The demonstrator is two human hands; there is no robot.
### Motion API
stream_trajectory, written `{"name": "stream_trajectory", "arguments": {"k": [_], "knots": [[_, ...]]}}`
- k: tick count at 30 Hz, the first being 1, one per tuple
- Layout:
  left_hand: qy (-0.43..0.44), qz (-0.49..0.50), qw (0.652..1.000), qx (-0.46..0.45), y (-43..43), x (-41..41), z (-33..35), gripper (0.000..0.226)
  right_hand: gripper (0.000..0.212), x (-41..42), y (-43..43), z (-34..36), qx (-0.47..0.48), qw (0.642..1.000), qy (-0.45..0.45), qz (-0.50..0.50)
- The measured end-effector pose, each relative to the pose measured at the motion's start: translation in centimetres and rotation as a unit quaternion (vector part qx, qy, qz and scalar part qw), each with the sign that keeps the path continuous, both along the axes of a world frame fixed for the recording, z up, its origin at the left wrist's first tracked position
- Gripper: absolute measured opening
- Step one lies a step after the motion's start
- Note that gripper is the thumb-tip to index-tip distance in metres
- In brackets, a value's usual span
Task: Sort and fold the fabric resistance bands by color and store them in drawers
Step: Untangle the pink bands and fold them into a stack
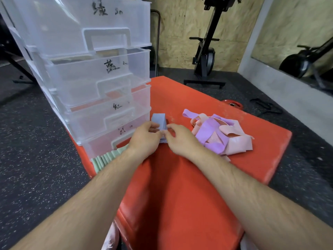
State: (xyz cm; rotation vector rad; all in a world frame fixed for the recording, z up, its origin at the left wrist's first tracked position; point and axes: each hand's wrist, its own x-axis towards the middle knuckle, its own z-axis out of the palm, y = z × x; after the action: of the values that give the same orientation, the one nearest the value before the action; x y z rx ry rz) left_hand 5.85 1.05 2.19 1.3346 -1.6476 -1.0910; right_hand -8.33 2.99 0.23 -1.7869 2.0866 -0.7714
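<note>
Surface: a red padded surface (180, 186), scuffed pale along its edges, runs from the person's lap out into the room.
Room: dark speckled rubber floor (36, 141), chipboard walls (180, 33), and a mirror (297, 33) on the right wall.
Equipment: a black exercise machine (207, 56) stands upright against the far wall. A red weight plate (232, 104) shows past the far edge of the surface, with a black strap (266, 105) on the floor near it.
Drawer unit: a clear plastic drawer unit (54, 42) stands on the left part of the surface, four drawers high.
Writing: each drawer front carries black handwritten characters. The top drawer (81, 24) reads 綠 with small marks after it, and the second drawer (90, 73) reads 藍. The marks on the third drawer (117, 112) and the bottom drawer (100, 141) are too blurred to read; the third may be 紅.
Blue-grey band: a folded blue-grey band (158, 121) stands on the surface just in front of the bottom drawer, between both hands.
Left hand: the left hand (146, 139) has its grip narrow, fingertips pinching the band's near left side.
Right hand: the right hand (180, 139) has its grip pinching the band's right edge, fingers curled.
Loose pile: a tangled pile of purple and pink bands (221, 136) lies to the right, apart from the hands.
Green bands: a row of folded green bands (106, 157) sits at the foot of the drawer unit, by the left wrist.
</note>
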Motion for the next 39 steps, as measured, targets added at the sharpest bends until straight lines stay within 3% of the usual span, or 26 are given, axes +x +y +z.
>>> {"name": "stream_trajectory", "arguments": {"k": [4,9,14,20,23,27,33,39], "knots": [[-0.038,-0.040,0.998,-0.023,1.0,-2.1,-0.4,0.021,0.031,-1.3,6.4,0.5,-0.065,0.998,-0.021,-0.002],[-0.077,-0.112,0.991,-0.022,3.1,-5.0,-1.2,0.020,0.024,-6.8,11.2,0.8,-0.040,0.998,-0.003,-0.051],[-0.100,-0.149,0.984,-0.019,4.1,-7.6,-1.8,0.019,0.024,-11.3,13.2,0.8,-0.001,0.994,0.053,-0.091],[-0.044,-0.171,0.984,0.002,6.2,-11.8,-1.5,0.002,0.024,-15.2,13.0,-0.5,0.098,0.984,0.086,-0.123],[-0.066,-0.228,0.970,0.044,7.2,-13.5,-1.6,0.013,0.038,-15.8,12.8,-1.3,0.144,0.979,0.092,-0.111],[-0.114,-0.247,0.961,0.036,7.4,-14.2,-2.5,0.015,0.043,-16.2,12.7,-1.6,0.104,0.987,0.062,-0.103],[-0.068,-0.200,0.977,0.021,6.5,-14.0,-1.9,0.022,0.039,-15.1,12.5,-0.7,0.014,0.996,0.040,-0.084],[-0.050,-0.150,0.987,-0.015,6.7,-12.3,-0.5,0.024,0.031,-12.2,12.7,2.9,-0.046,0.988,-0.121,-0.084]]}}
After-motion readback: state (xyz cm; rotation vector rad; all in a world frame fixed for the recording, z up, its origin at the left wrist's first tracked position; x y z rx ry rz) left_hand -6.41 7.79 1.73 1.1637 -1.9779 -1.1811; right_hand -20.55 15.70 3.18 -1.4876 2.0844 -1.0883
